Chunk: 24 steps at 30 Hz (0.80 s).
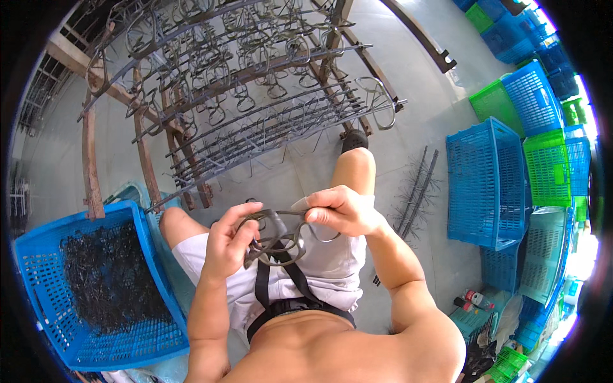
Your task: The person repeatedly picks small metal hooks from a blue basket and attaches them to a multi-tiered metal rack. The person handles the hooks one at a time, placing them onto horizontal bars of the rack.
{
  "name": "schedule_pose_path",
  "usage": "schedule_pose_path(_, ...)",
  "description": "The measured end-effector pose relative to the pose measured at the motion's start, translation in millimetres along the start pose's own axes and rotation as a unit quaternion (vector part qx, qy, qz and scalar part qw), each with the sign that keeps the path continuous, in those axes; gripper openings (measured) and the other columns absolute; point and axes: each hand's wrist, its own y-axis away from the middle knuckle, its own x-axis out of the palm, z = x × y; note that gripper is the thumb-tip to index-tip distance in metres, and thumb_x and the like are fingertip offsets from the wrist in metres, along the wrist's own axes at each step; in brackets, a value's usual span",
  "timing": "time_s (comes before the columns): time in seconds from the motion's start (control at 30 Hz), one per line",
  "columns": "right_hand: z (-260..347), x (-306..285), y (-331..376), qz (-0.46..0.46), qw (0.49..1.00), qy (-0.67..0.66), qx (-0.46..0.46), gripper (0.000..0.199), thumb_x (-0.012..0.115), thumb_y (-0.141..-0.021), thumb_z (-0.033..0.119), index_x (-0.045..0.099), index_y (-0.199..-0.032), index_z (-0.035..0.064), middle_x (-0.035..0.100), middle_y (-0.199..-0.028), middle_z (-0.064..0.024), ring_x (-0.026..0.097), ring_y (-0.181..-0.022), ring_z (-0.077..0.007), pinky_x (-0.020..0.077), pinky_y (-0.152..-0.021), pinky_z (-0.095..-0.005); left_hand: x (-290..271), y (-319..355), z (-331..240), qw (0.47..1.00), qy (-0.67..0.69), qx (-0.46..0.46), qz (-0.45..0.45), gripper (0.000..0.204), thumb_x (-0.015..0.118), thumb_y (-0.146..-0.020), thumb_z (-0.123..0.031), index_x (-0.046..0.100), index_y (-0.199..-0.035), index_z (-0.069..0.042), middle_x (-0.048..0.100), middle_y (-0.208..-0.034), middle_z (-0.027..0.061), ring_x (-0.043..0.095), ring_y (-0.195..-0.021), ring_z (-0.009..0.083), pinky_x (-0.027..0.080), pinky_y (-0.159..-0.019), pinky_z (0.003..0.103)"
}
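Note:
Above my lap I hold dark grey eyeglass frames [299,244] between both hands, apparently more than one overlapping. My left hand [225,246] is closed on their left side, thumb and fingers pinching. With thumb and forefinger, my right hand [345,212] grips the upper right part of a frame. The overlap hides where one frame ends and another begins. Beyond my knees, a rack [255,73] carries many similar frames hung in rows on metal bars. Lower on it, several thin bars [274,127] with wire prongs lie side by side.
At my left stands a blue plastic basket [48,274] holding a dark tangled heap [112,277]. Two pronged bars [418,191] lie on the floor to my right. Beyond them are stacked blue crates [476,185], green crates [546,167] and a bottle [479,300].

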Motion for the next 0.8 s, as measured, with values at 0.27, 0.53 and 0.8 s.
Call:
schedule_pose_path(0.27,-53.1,-65.4,-49.5,-0.589,0.782,-0.200,-0.049,0.019,0.048,-0.094,0.017,0.054,-0.103,0.0011,0.042,-0.057,0.0023,0.034,-0.042,-0.0053,0.0272,-0.036,-0.0220,-10.5,8.6,25.6,0.934,0.324,-0.114,-0.101,0.028,0.047,-0.093,-0.029,0.052,-0.103,-0.003,0.051,-0.073,0.0022,0.039,-0.054,0.0083,0.038,-0.051,0.025)
schedule_pose_path(0.53,-69.3,-79.7,-74.2,-0.596,0.765,-0.244,0.006,0.015,0.047,-0.094,0.016,0.056,-0.094,0.0040,0.043,-0.056,0.0029,0.037,-0.042,-0.0054,0.0286,-0.036,-0.0215,-12.1,12.5,26.7,0.942,0.282,-0.121,-0.140,0.024,0.049,-0.083,-0.013,0.055,-0.104,-0.002,0.057,-0.081,0.0054,0.048,-0.057,0.0083,0.039,-0.047,0.021)
schedule_pose_path(0.8,-77.4,-79.8,-74.3,-0.585,0.778,-0.226,-0.024,0.015,0.051,-0.092,0.016,0.060,-0.094,0.0043,0.042,-0.057,0.0048,0.035,-0.043,-0.0040,0.0265,-0.038,-0.0212,-3.7,2.5,26.8,0.934,0.269,-0.141,-0.188,0.024,0.045,-0.087,-0.017,0.054,-0.104,-0.002,0.058,-0.081,0.0066,0.053,-0.061,0.0115,0.041,-0.047,0.021)
